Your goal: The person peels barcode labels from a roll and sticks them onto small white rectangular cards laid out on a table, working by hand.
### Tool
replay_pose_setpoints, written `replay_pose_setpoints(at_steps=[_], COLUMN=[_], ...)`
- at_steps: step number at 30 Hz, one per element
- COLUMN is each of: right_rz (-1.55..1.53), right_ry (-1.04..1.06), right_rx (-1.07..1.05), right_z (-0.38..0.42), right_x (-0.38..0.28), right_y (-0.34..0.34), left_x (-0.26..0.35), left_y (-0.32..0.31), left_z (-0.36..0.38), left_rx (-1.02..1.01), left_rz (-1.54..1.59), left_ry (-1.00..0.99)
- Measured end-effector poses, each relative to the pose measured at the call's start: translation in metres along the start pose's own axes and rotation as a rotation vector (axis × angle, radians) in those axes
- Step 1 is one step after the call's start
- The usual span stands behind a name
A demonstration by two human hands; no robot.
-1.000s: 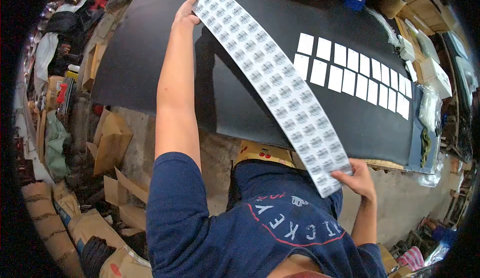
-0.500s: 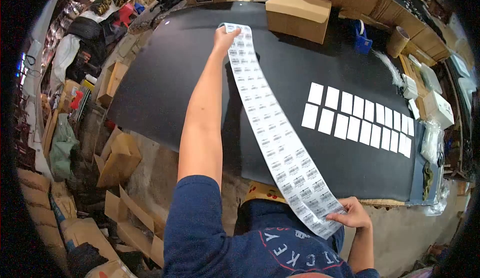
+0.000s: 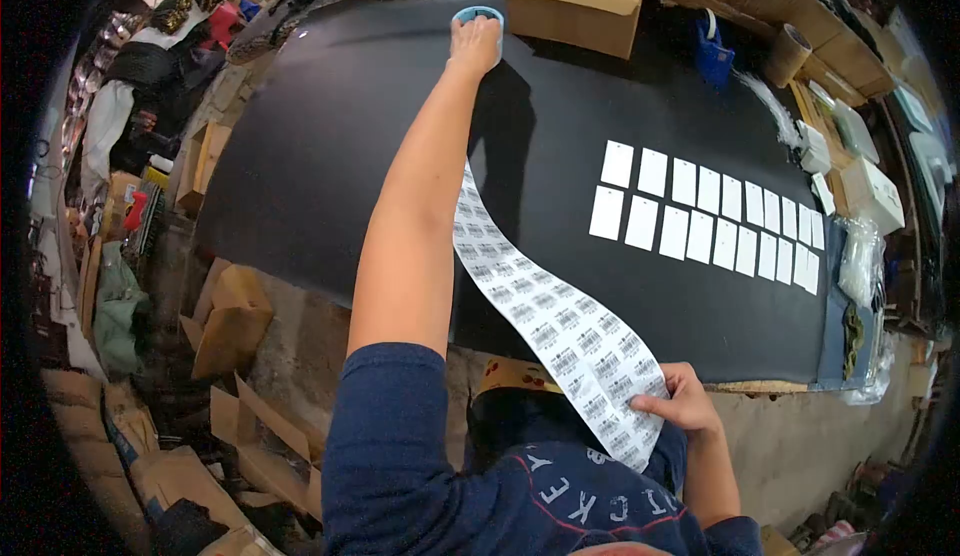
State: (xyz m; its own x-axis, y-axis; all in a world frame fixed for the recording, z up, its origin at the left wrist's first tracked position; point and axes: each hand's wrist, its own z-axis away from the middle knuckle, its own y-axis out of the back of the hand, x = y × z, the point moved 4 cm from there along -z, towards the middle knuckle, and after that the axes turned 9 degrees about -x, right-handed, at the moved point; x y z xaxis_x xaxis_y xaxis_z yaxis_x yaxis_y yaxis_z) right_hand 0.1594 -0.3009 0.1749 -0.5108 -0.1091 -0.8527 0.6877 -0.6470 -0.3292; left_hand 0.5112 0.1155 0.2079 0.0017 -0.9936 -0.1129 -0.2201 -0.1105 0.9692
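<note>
My left hand [image 3: 475, 41] is stretched far out over the black table, its fingers bent into a light blue round object [image 3: 490, 12], seemingly a roll core or cup. A long white strip of barcode labels [image 3: 540, 306] runs from under my left forearm, curving down to my lap. Near the table's front edge, my right hand [image 3: 680, 401] pinches the strip's lower end between thumb and fingers. White blank cards [image 3: 653, 173] lie in two rows on the table to the right.
A cardboard box [image 3: 572, 6] stands at the table's back. Right of it are a blue tape dispenser [image 3: 713, 56] and a brown tape roll [image 3: 789, 53]. Plastic bags [image 3: 861, 261] hang at the right edge. Open cartons [image 3: 262, 436] lie on the floor at left.
My left hand has moved slightly up and right, from the strip's far end to the blue round object. The strip now sags and curves more. The whole view has shifted slightly.
</note>
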Motion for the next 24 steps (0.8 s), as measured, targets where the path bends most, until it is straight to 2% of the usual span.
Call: replay_pose_setpoints(at_steps=[7, 9, 13, 15, 17, 19, 22, 24], right_rz=[-0.097, -0.066, -0.058, -0.036, -0.011, 0.012, -0.051, -0.105], right_ry=[0.042, 0.038, 0.010, 0.046, 0.077, 0.069, 0.100, 0.154], right_rx=[0.034, 0.020, -0.010, -0.034, -0.050, -0.038, -0.048, -0.023], right_z=[-0.002, -0.003, -0.010, -0.013, -0.019, -0.028, -0.048, -0.059], right_x=[0.011, 0.007, -0.013, -0.019, -0.028, -0.037, -0.036, -0.037], right_y=[-0.001, -0.001, -0.007, -0.007, -0.009, -0.015, -0.026, -0.034], left_x=[-0.005, 0.001, 0.001, 0.002, 0.009, 0.030, 0.054, 0.084], left_y=[0.000, 0.014, 0.063, 0.094, 0.110, 0.126, 0.121, 0.116], left_z=[0.006, 0.017, 0.044, 0.079, 0.133, 0.201, 0.298, 0.347], left_rx=[-0.047, 0.118, 0.234, 0.259, 0.308, 0.354, 0.448, 0.474], left_rz=[0.010, 0.048, 0.150, 0.678, 0.972, 1.179, 1.169, 1.291], left_ry=[0.072, 0.077, 0.081, -0.011, -0.046, 0.053, 0.332, 0.444])
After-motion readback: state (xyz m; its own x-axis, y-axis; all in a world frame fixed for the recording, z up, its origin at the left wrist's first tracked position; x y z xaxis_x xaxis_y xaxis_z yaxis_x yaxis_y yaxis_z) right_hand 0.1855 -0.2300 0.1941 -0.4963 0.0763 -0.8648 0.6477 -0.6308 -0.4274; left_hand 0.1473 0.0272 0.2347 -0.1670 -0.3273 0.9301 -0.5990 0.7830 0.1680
